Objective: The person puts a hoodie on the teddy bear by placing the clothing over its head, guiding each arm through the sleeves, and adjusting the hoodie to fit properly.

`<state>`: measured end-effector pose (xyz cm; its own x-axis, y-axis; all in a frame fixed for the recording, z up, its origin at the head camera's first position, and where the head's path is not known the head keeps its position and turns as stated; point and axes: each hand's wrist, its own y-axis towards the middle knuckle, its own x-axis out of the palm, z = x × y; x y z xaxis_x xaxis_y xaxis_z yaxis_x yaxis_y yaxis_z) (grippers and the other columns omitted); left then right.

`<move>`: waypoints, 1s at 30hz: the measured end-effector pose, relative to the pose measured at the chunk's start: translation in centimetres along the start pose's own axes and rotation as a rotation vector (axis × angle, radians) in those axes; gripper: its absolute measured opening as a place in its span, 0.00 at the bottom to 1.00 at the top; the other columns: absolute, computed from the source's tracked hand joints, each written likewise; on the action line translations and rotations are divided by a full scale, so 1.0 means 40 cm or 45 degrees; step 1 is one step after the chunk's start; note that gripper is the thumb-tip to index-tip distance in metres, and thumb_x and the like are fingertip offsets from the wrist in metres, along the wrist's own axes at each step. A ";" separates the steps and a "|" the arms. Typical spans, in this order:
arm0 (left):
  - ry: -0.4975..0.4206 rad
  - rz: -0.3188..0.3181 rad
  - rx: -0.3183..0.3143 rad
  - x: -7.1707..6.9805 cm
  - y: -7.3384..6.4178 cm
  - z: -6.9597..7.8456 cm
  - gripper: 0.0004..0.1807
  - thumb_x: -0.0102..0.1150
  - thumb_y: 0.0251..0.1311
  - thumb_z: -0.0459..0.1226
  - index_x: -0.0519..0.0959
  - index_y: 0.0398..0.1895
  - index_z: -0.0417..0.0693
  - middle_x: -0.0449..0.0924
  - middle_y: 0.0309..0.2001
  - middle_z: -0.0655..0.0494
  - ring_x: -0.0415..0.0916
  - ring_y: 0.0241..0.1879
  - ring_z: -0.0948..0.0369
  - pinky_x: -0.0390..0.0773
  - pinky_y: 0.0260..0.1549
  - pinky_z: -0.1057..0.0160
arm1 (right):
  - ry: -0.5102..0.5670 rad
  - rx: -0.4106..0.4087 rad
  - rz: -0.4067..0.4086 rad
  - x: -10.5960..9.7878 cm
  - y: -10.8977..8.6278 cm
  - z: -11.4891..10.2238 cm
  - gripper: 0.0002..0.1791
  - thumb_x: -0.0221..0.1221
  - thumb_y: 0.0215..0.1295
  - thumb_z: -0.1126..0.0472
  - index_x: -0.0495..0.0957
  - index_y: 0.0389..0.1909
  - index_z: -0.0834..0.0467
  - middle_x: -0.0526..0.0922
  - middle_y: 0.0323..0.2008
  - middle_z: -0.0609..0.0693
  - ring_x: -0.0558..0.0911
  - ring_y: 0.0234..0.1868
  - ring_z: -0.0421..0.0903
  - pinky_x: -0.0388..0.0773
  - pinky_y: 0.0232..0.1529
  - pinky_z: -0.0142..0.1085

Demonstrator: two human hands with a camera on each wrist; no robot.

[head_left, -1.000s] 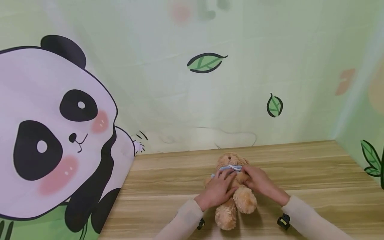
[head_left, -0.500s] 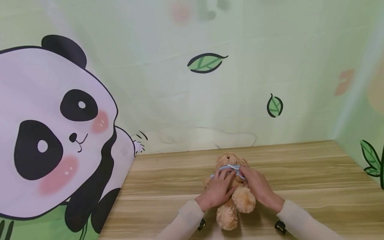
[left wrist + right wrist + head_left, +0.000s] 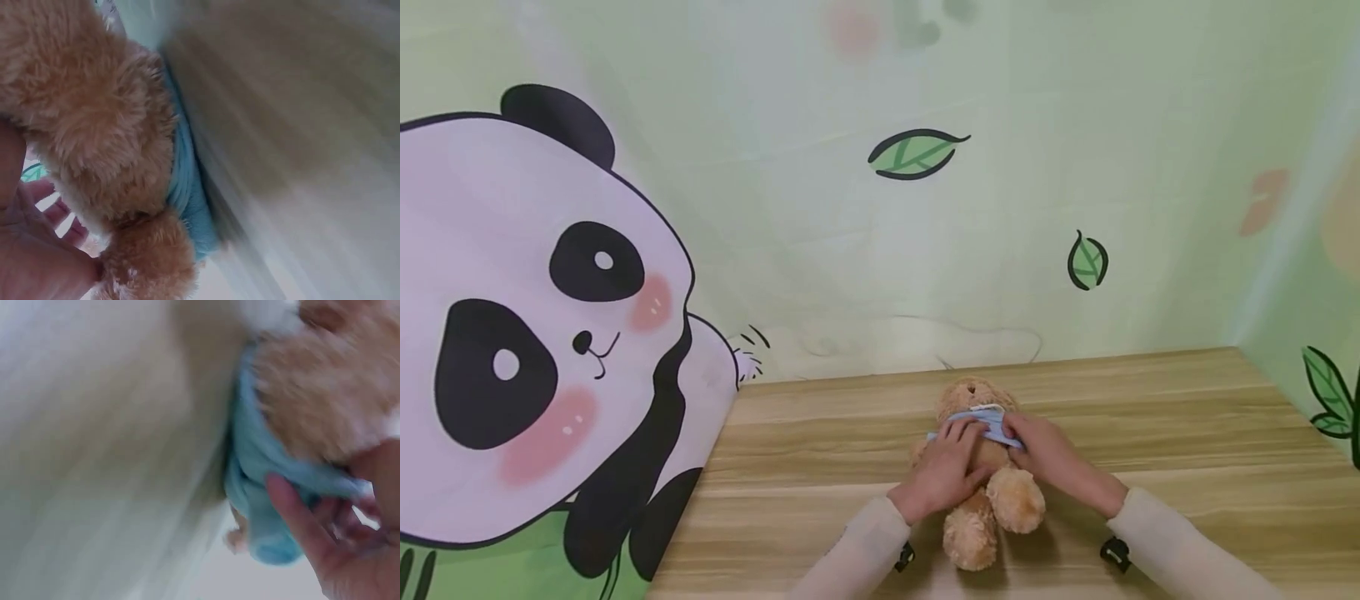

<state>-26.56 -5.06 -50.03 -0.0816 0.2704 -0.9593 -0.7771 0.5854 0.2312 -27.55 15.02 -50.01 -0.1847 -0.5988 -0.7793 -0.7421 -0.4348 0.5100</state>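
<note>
A light-brown teddy bear [image 3: 1017, 500] lies on its back, head toward the wall and feet toward me. Across its chest is a small blue garment [image 3: 992, 427], with a thin white strip near the bear's chin. My left hand [image 3: 942, 477] rests on the bear's belly and side, fingers stretched over the garment's edge. On the other side, my right hand [image 3: 1051, 454] pinches the garment between thumb and fingers. The right wrist view shows the blue cloth [image 3: 262, 450] wrapped round the bear's side, a finger against it. In the left wrist view, cloth [image 3: 197, 209] runs under its back.
A wood-grain table [image 3: 820, 450] bears the bear. Behind it hangs a pale green backdrop [image 3: 790, 250] with printed leaves and a large panda [image 3: 617, 350] at left. Dark wrist straps [image 3: 1116, 552] show below the light sleeves [image 3: 1180, 542].
The garment's front has spread from a narrow, bunched band to a wider one lower on the chest. My right hand shifted left, then back right with the cloth; my left hand stayed nearly still.
</note>
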 end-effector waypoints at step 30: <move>0.133 -0.054 0.086 -0.005 0.007 -0.002 0.31 0.43 0.73 0.56 0.63 0.73 0.53 0.61 0.74 0.56 0.57 0.73 0.53 0.68 0.66 0.55 | -0.477 0.147 -0.137 0.009 0.042 0.009 0.11 0.63 0.52 0.71 0.75 0.32 0.55 0.80 0.29 0.51 0.76 0.19 0.51 0.67 0.16 0.42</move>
<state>-26.82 -4.99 -49.79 -0.1168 0.1654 -0.9793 -0.7378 0.6457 0.1970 -29.11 14.33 -49.56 -0.3082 -0.2579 -0.9157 -0.8336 -0.3906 0.3905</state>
